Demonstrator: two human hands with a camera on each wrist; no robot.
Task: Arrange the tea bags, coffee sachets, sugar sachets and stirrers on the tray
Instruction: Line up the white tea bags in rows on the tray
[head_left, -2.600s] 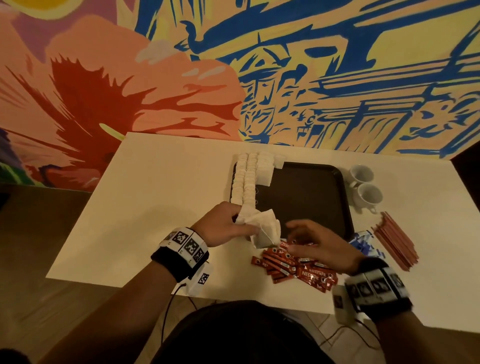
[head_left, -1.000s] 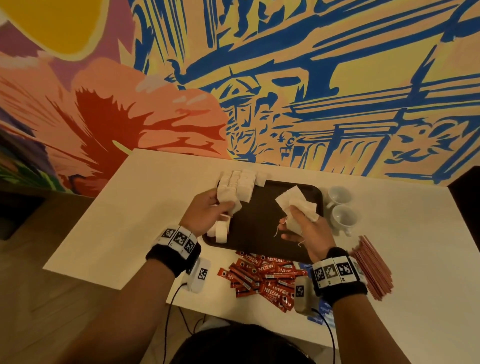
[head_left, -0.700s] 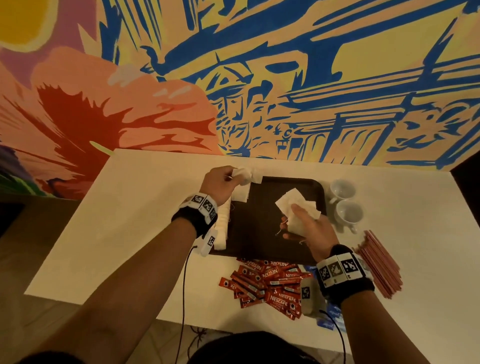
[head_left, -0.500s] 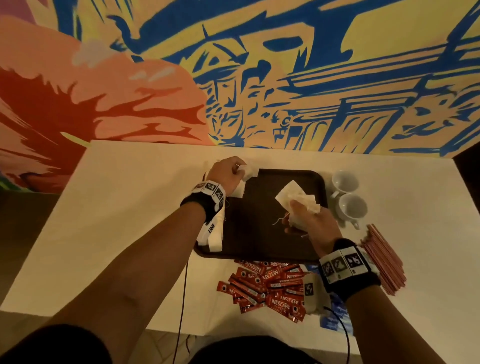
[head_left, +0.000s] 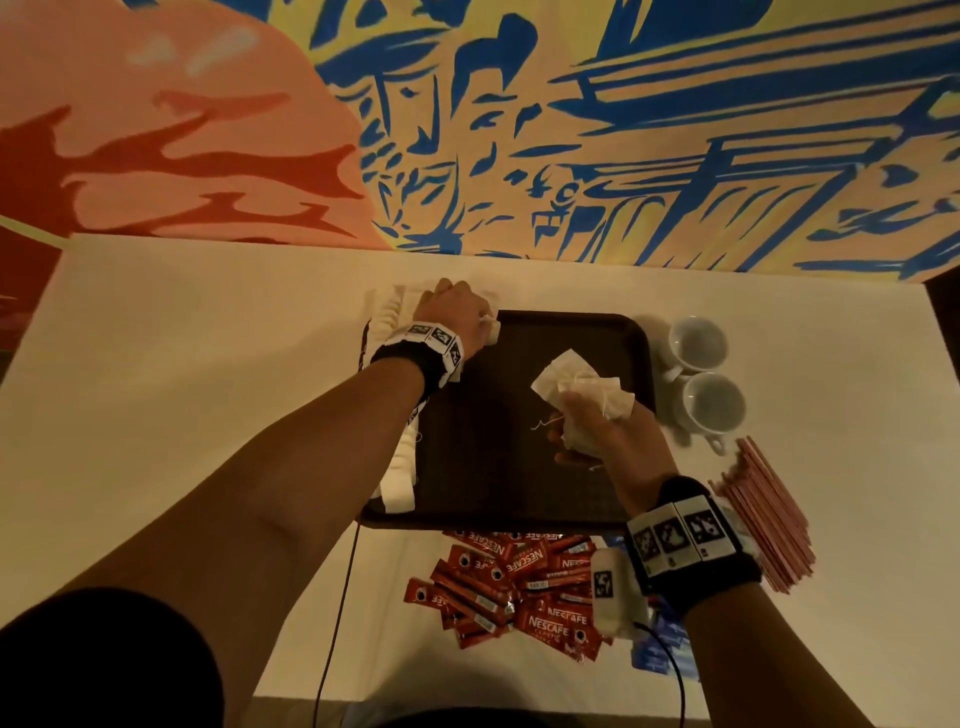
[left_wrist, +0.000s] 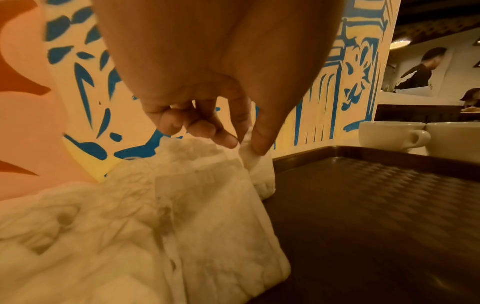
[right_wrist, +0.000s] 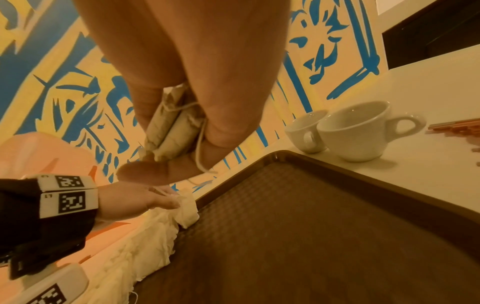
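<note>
A dark brown tray (head_left: 498, 467) lies mid-table. Rows of white tea bags (head_left: 397, 467) run along its left side. My left hand (head_left: 457, 312) is at the tray's far left corner, thumb and forefinger pinching one tea bag (left_wrist: 255, 164) at the end of the rows (left_wrist: 182, 216). My right hand (head_left: 597, 436) hovers over the tray's right half, gripping a bunch of tea bags (head_left: 576, 387), seen folded with strings in the right wrist view (right_wrist: 168, 131). Red coffee sachets (head_left: 514, 587) lie heaped in front of the tray. Reddish stirrers (head_left: 769, 525) lie at the right.
Two white cups (head_left: 701, 374) stand just right of the tray (right_wrist: 311, 226). Blue sachets (head_left: 662, 654) lie partly under my right wrist. A painted wall (head_left: 519, 130) runs along the table's far edge. A cable hangs from my left wrist.
My left hand moved from the tray's near left edge along the rows to the far left corner and now pinches a tea bag there. The right hand carried its bunch over the tray.
</note>
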